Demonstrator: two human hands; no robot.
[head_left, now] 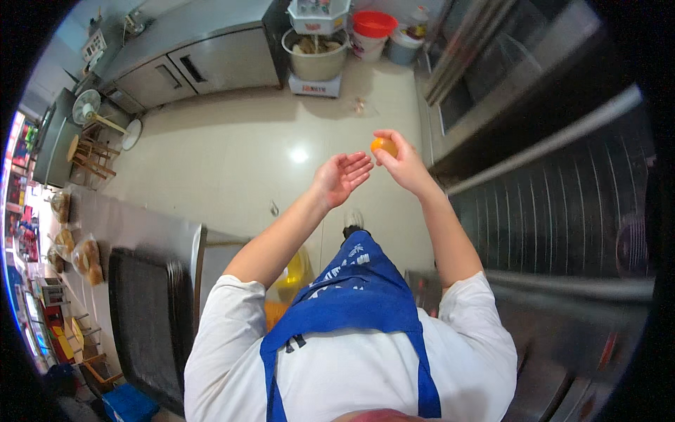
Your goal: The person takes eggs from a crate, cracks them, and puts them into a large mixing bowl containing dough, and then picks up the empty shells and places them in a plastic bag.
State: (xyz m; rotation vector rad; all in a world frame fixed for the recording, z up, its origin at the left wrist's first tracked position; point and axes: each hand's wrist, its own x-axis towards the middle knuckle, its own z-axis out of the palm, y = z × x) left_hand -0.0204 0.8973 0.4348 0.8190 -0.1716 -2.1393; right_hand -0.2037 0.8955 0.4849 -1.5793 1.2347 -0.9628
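Between the thumb and fingers of my right hand [398, 163] is a small, smooth, round orange thing [384, 146]. Its exact kind cannot be made out. Just left of it, my left hand [342, 179] is open, palm turned up, with its fingers stretched toward the right hand. Nothing lies in that palm, and the two hands are close but apart. Both are held out over the pale tiled floor [281, 130], in front of my blue apron [351, 281].
A steel counter with doors [225, 60] stands at the far left. Ahead are a large filled pot [318, 67] and a red-topped bucket [371, 35]. Wire racks [548, 204] line the right. Black trays [144, 316] and bagged food [87, 259] rest on a left table; a fan [87, 105] stands beyond.
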